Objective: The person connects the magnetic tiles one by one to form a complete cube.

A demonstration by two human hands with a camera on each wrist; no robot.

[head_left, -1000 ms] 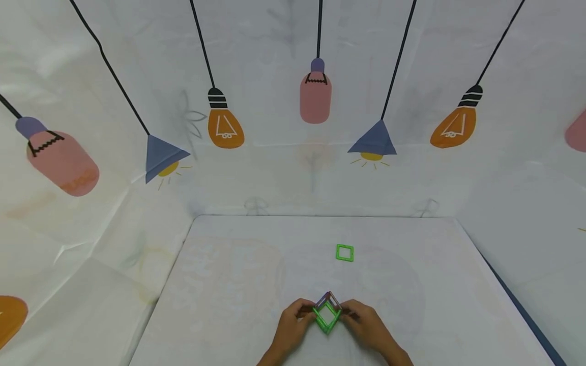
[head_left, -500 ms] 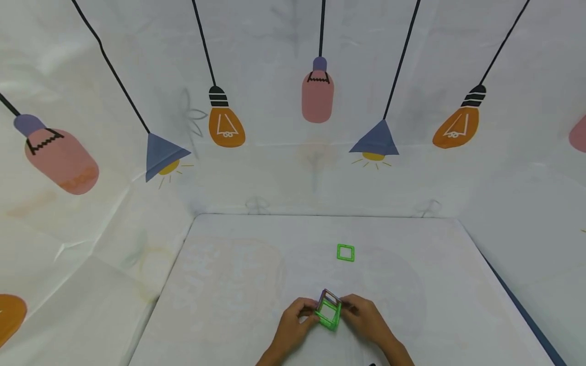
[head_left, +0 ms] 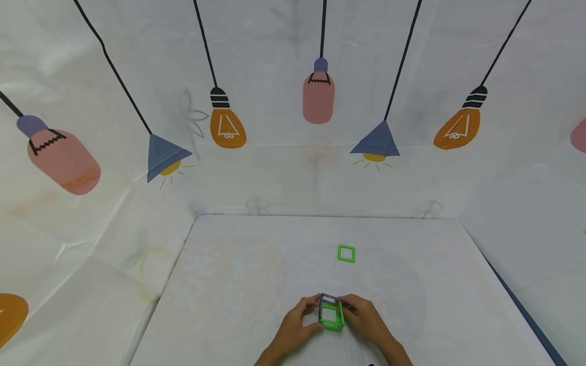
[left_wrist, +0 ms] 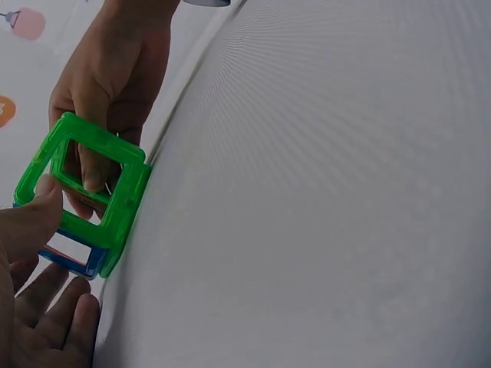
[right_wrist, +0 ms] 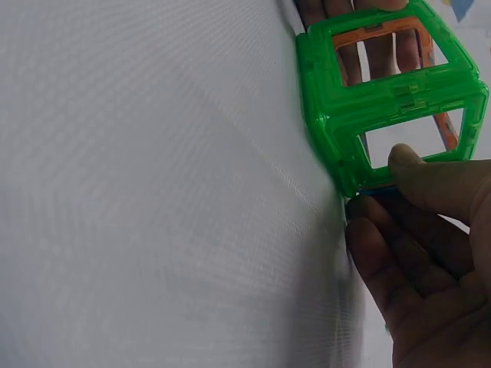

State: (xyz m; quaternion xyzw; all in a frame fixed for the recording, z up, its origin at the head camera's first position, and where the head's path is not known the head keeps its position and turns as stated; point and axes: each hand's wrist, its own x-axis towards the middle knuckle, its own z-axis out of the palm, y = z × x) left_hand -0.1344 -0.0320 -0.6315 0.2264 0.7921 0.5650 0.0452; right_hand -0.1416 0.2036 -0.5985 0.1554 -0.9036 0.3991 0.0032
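A small cube of hollow magnetic tiles (head_left: 336,328), green with blue and orange ones, stands on the table between both hands. My left hand (head_left: 290,329) holds its left side; in the left wrist view its thumb (left_wrist: 42,207) lies on a green tile, with the fingers below near a blue tile (left_wrist: 93,261). My right hand (head_left: 368,321) grips the opposite side. Its thumb (right_wrist: 430,180) presses a green face in the right wrist view, with the other fingers bent beneath. Orange edges (right_wrist: 426,38) show through the green frames. The cube's far faces are partly hidden.
One loose green square tile (head_left: 340,252) lies flat farther back on the white table (head_left: 229,295). Behind the table rises a white sheet (head_left: 274,173) printed with hanging lamps and bulbs. The table's right edge (head_left: 513,300) shows a dark blue strip beside it.
Between my hands the cube has turned anticlockwise, from corner-on to one green face toward me. My left hand's thumb and fingers have spread wider around its left side. The loose tile stays put.
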